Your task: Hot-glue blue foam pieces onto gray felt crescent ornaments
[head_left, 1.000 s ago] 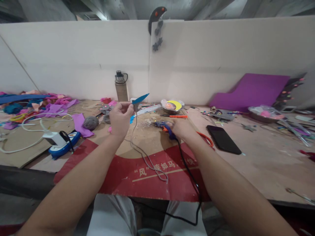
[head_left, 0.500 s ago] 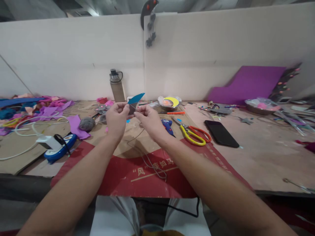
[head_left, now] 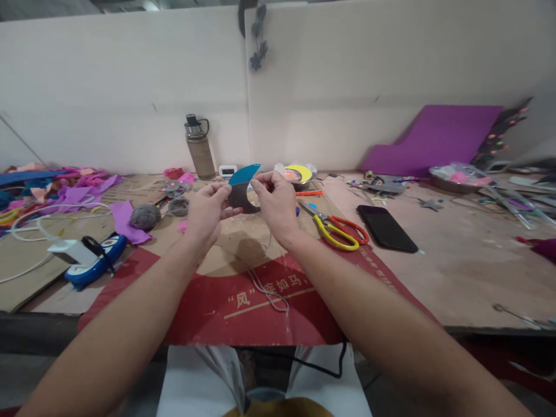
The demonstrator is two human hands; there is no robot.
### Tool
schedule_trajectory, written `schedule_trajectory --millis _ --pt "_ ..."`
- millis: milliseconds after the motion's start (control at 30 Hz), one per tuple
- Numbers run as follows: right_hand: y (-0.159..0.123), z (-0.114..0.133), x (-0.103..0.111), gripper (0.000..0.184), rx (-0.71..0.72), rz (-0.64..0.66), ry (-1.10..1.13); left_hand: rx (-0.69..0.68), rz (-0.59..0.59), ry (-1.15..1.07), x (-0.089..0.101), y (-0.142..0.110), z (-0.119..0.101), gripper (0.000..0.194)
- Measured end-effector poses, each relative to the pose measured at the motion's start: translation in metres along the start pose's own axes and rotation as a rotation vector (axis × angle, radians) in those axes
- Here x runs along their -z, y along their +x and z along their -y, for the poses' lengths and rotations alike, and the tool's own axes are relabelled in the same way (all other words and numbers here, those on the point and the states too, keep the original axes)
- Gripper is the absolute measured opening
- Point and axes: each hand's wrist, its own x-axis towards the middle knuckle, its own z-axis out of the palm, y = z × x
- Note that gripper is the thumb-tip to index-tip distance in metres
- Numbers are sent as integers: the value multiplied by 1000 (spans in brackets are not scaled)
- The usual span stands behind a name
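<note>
Above the middle of the table I hold up a dark grey curved cutout [head_left: 240, 198], its lower edge rounded like a crescent. A blue leaf-shaped piece [head_left: 244, 175] shows along its top. My left hand [head_left: 205, 214] pinches the left edge between thumb and fingers, the lower fingers stretched beneath it. At the right side, the thumb and fingers of my right hand [head_left: 278, 202] close on the cutout. A thin grey string [head_left: 264, 289] hangs below my hands and lies looped on the red board [head_left: 195, 318]; its upper end is hidden.
Scissors [head_left: 336, 231] and a black phone [head_left: 386, 229] lie to the right. Grey yarn balls [head_left: 145, 217], a blue power strip [head_left: 98, 263] and felt scraps [head_left: 78, 194] are left. Behind stand a bottle [head_left: 200, 147] and a bowl with a yellow crescent [head_left: 299, 172].
The cutout has turned so that more of its grey face shows below the blue piece. My right hand has shifted slightly right and up along it. The view has tilted slightly.
</note>
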Motion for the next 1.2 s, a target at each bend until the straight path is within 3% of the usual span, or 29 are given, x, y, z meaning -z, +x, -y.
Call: schedule_trajectory --millis 400,700,967,1200 --pt "1 2 -1 18 -141 92 214 -4 54 -17 1 -1 0 15" --pt "4 -3 1 18 -308 104 458 59 178 -65 6 5 -1 20" --pt "-2 2 1 17 -313 88 423 10 185 12 5 3 0 33" --pt "-10 10 -1 14 -291 145 390 -8 211 85 8 3 1 32"
